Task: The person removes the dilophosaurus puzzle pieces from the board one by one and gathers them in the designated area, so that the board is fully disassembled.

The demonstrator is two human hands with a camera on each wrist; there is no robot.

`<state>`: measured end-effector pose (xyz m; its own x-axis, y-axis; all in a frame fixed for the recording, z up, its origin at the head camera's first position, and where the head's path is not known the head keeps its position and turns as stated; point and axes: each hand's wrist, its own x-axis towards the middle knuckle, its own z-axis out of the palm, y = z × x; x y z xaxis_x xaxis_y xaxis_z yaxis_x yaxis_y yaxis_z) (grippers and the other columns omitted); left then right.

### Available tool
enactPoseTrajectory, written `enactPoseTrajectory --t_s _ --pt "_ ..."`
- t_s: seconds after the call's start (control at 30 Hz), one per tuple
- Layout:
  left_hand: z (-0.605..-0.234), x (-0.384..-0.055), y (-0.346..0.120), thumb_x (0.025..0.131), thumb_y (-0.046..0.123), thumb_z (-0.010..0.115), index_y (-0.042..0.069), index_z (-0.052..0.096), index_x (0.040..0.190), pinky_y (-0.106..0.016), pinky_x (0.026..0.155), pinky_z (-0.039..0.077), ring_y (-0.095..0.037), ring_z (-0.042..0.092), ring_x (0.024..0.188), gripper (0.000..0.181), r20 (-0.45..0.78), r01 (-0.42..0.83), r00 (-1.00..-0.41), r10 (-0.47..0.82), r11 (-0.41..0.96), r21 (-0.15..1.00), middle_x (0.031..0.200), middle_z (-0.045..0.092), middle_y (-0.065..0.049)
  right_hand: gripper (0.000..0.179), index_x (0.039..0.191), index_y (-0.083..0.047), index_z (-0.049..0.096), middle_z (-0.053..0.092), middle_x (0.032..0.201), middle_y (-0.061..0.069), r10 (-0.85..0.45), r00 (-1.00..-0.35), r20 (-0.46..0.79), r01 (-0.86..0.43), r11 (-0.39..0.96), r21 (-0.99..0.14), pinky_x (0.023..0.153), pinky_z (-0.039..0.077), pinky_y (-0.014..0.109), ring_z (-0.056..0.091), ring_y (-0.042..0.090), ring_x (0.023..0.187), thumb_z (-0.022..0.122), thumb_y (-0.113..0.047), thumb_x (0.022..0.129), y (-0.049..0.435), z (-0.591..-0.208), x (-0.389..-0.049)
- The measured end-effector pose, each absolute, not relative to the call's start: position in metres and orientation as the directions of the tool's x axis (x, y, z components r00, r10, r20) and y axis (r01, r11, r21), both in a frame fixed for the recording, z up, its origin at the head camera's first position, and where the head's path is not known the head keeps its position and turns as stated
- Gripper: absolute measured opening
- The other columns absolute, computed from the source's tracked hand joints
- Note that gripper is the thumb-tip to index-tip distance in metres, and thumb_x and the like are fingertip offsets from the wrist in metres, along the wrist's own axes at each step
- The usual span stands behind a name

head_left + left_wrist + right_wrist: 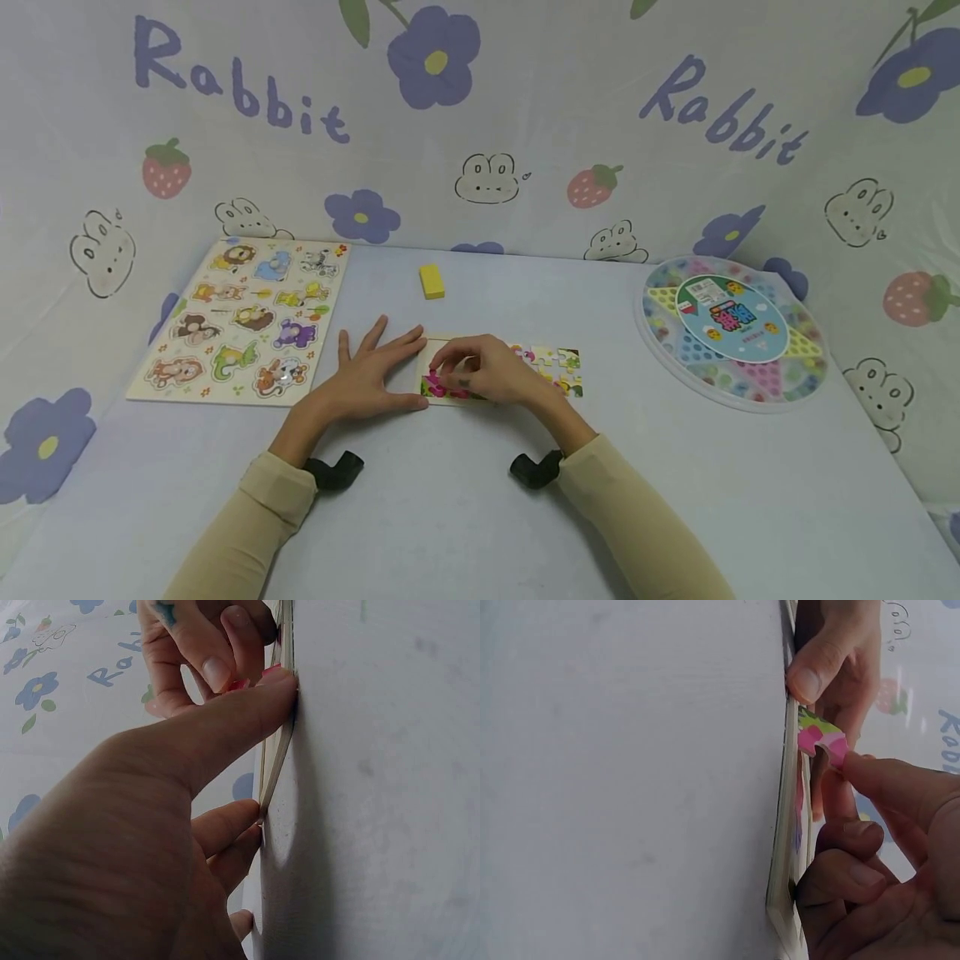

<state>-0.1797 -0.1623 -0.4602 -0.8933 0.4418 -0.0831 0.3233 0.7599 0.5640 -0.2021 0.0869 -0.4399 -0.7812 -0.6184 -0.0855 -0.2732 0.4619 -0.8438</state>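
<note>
A small jigsaw puzzle in a thin wooden tray (781, 855) lies on the table in front of me. Colourful pieces (566, 360) show at its right end, while my right hand (491, 371) covers much of the middle. Between thumb and fingertips, that hand pinches a pink and green puzzle piece (826, 741), tilted up at the tray's left end. My left hand (363, 379) is spread, its thumb at the tray's lower left corner and a fingertip near the upper left one. In the left wrist view, the thumb (274, 694) touches the tray's edge beside pink bits.
An animal peg board (247, 325) lies at the left, close to my left hand. A yellow block (432, 282) stands behind the puzzle. To the right rests a round Chinese checkers board (731, 321) in clear plastic. A printed cloth (420, 150) hangs behind the table.
</note>
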Motion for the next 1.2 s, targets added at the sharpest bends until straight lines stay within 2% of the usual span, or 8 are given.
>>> enactPoseTrajectory --t_s 0.23,0.6,0.9,1.2 --pt "-0.459 -0.179 -0.162 0.085 0.054 0.081 0.022 0.044 0.163 -0.079 0.12 -0.022 -0.041 -0.004 0.168 0.092 -0.082 0.321 -0.894 0.442 0.755 0.572 0.176 0.03 0.004 0.012 0.109 -0.022 0.076 0.076 0.099 0.0 -0.566 -0.821 -0.076 -0.303 0.544 -0.783 0.072 0.048 0.025 0.061 0.013 0.078 0.072 -0.015 0.1 0.081 -0.438 -0.198" --pt "-0.458 -0.179 -0.161 0.086 0.056 0.079 0.023 0.041 0.165 -0.079 0.12 -0.023 -0.041 -0.006 0.168 0.093 -0.101 0.312 -0.892 0.441 0.761 0.57 0.177 0.028 0.004 0.015 0.11 -0.022 0.077 0.077 0.101 0.001 -0.511 -0.854 -0.099 -0.217 0.523 -0.824 0.079 0.052 0.027 0.066 0.015 0.088 0.074 -0.013 0.098 0.088 -0.432 -0.196" --pt "-0.458 -0.178 -0.162 0.086 0.056 0.08 0.023 0.041 0.164 -0.079 0.12 -0.022 -0.042 -0.004 0.168 0.093 -0.086 0.323 -0.893 0.442 0.761 0.562 0.177 0.029 0.004 0.014 0.112 -0.017 0.077 0.078 0.104 0.005 -0.513 -0.852 -0.105 -0.189 0.488 -0.852 0.081 0.053 0.028 0.068 0.019 0.09 0.074 -0.013 0.099 0.112 -0.42 -0.191" --pt "-0.459 -0.178 -0.162 0.086 0.055 0.08 0.022 0.041 0.165 -0.078 0.12 -0.023 -0.041 -0.005 0.168 0.093 -0.089 0.323 -0.891 0.445 0.759 0.565 0.177 0.028 0.003 0.014 0.111 -0.019 0.078 0.076 0.1 0.004 -0.48 -0.869 -0.122 -0.167 0.517 -0.839 0.074 0.05 0.029 0.065 0.021 0.085 0.075 -0.014 0.098 0.147 -0.418 -0.181"
